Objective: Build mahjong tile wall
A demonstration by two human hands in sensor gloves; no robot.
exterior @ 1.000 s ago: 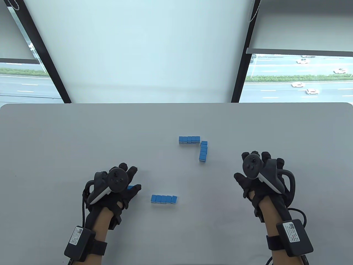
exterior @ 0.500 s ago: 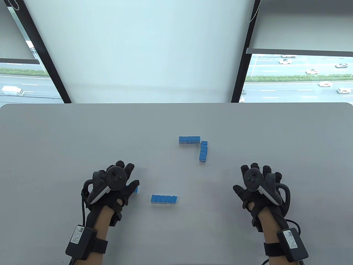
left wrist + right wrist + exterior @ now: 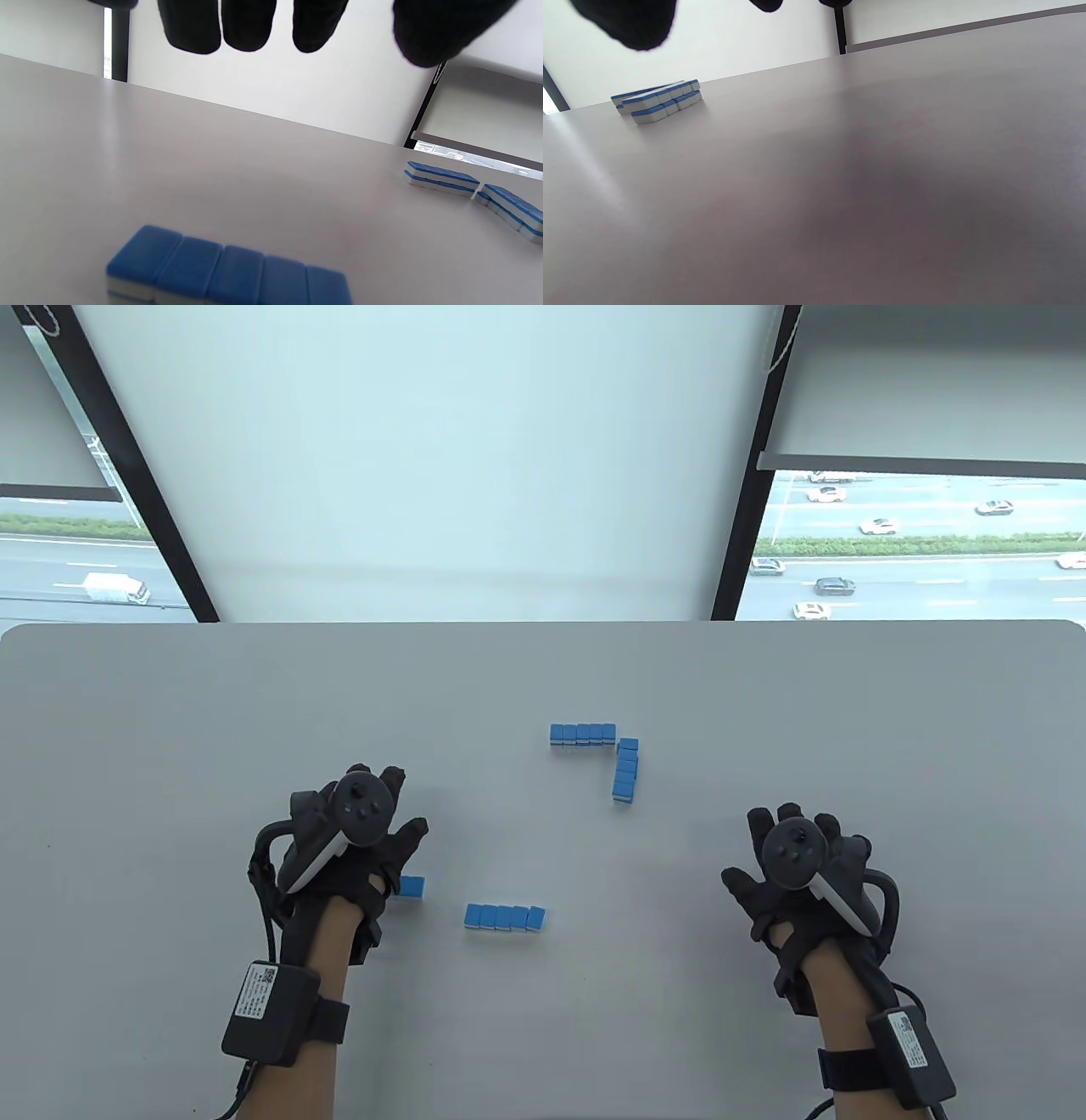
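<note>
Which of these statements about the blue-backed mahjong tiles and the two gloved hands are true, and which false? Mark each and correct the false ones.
1. The far row of blue-backed mahjong tiles is stacked two high. True.
2. The right hand in its black glove grips a tile. False: it holds nothing, fingers spread above the grey table.
3. The near row of blue tiles counts five tiles, one layer. True.
4. The angled row of tiles lies left of the far row. False: it runs off the far row's right end.
5. The left hand pinches the tile row beside it. False: its fingers hang above it, apart.
</note>
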